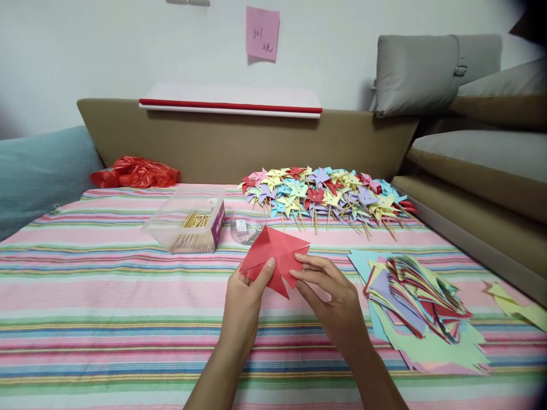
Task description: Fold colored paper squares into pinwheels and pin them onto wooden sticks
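Observation:
A red paper square [273, 250] with slits cut in from its corners is held up in front of me. My left hand [252, 287] grips its lower left side, the thumb pressed on the paper near the middle. On the right edge, the fingers of my right hand [325, 285] pinch a cut corner flap. Just behind the paper lies a clear round packet of small metal pins [248, 231], partly covered by it. Left of that stands a clear plastic box [166, 219] with wooden sticks [196, 230] inside.
Finished paper pinwheels [316, 196] are heaped at the back right. Stacked coloured paper with scissors [419, 302] lies at right, beside a yellow scrap [517, 304]. A red plastic bag [137, 172] sits at back left. Striped cloth [128, 319] covers the surface; cushions [482, 165] rise at right.

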### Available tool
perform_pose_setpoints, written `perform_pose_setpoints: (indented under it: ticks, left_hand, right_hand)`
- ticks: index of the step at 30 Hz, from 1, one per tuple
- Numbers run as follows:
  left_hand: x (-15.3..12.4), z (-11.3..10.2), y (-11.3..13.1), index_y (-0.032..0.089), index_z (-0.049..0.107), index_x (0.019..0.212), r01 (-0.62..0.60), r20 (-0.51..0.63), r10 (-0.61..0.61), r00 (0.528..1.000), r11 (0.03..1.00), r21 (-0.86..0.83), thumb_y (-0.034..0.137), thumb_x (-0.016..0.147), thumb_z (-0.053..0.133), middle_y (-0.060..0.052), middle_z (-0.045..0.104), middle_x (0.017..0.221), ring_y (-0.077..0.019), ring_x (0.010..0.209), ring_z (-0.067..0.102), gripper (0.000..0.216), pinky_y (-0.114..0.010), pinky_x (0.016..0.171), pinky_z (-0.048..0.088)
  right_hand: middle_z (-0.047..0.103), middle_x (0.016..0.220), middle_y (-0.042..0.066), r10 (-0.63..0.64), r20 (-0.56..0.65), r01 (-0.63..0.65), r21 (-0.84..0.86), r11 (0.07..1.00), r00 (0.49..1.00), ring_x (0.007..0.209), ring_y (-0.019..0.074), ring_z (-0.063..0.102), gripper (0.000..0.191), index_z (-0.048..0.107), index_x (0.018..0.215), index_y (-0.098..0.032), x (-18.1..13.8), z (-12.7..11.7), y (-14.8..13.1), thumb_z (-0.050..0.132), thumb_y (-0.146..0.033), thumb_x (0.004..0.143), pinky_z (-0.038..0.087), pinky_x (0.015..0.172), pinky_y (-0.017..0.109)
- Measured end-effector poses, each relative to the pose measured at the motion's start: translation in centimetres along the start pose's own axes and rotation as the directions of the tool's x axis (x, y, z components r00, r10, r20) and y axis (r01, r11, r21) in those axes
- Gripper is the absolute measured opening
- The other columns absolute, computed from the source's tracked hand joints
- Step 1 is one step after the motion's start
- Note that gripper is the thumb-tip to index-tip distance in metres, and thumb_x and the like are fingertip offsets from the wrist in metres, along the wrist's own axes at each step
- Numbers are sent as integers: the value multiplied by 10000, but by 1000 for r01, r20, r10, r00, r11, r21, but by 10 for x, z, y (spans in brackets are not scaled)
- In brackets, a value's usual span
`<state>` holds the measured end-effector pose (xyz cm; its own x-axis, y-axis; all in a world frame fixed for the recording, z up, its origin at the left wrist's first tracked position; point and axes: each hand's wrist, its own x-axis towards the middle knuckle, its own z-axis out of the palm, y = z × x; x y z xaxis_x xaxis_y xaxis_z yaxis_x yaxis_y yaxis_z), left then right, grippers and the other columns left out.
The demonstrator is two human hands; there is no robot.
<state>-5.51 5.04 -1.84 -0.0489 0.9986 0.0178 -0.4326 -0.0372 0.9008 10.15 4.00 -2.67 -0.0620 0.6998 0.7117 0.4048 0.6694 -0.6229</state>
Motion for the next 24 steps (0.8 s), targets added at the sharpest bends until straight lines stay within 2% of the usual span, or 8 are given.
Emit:
perform_pose_setpoints:
  ticks: [6, 10, 13, 15, 17, 19, 24]
  left_hand:
    - [-4, 4, 5, 176, 719, 1123, 4, 83, -5, 997, 1000, 13, 334, 835, 765, -84, 766, 1075, -241, 1057, 675, 332, -324, 945, 498]
    - [-7, 4, 3, 180, 727, 986, 4, 84, -11, 996, 997, 82, 382, 877, 711, -43, 751, 923, -199, 894, 660, 230, -293, 854, 502]
    - [-10, 5, 5, 180, 710, 869, -16, 73, 3, 997, 983, 183, 407, 871, 712, -17, 703, 795, -169, 774, 618, 227, -266, 755, 493]
    - [-11, 7, 7, 175, 712, 880, -24, 116, -4, 993, 971, 238, 399, 850, 734, -28, 708, 815, -183, 803, 630, 227, -275, 773, 498]
    - [-11, 9, 9, 174, 721, 944, -38, 148, 0, 989, 965, 259, 393, 842, 741, -49, 729, 894, -211, 882, 651, 243, -295, 820, 503]
    - [-11, 10, 10, 172, 724, 933, -53, 146, 13, 989, 960, 274, 408, 843, 734, -60, 736, 922, -220, 892, 656, 252, -295, 804, 503]
    - [-9, 10, 10, 170, 724, 874, -85, 140, 43, 989, 948, 308, 432, 853, 721, -62, 737, 898, -205, 821, 653, 263, -279, 725, 485]
  right_hand:
    - [665, 1069, 65, 85, -29, -84, 36, 996, 996, 1006, 179, 667, 198, 772, 1055, -264, 2, 7, -5, 631, -181, 943, 557, 889, 314]
    - [673, 954, 45, 175, -35, -170, 108, 979, 984, 920, 181, 653, 156, 773, 1014, -267, 2, 9, -8, 638, -235, 944, 540, 808, 310]
    - [714, 908, 31, 306, -63, -285, 221, 933, 950, 843, 180, 650, 98, 768, 944, -262, 2, 11, -9, 676, -280, 916, 528, 751, 302]
    - [719, 847, 24, 422, -82, -387, 274, 881, 903, 748, 171, 622, 97, 771, 903, -252, 2, 13, -11, 713, -327, 882, 504, 667, 288]
    - [672, 719, 6, 514, -92, -473, 282, 835, 853, 618, 144, 534, 145, 776, 875, -237, 1, 14, -12, 743, -375, 846, 433, 559, 268]
    - [586, 612, -18, 559, -99, -520, 262, 813, 824, 541, 120, 426, 185, 779, 856, -223, 1, 15, -14, 759, -404, 822, 350, 499, 259]
    - [422, 530, -56, 542, -142, -509, 214, 834, 828, 505, 109, 329, 203, 779, 829, -222, 1, 16, -14, 760, -423, 807, 292, 484, 265]
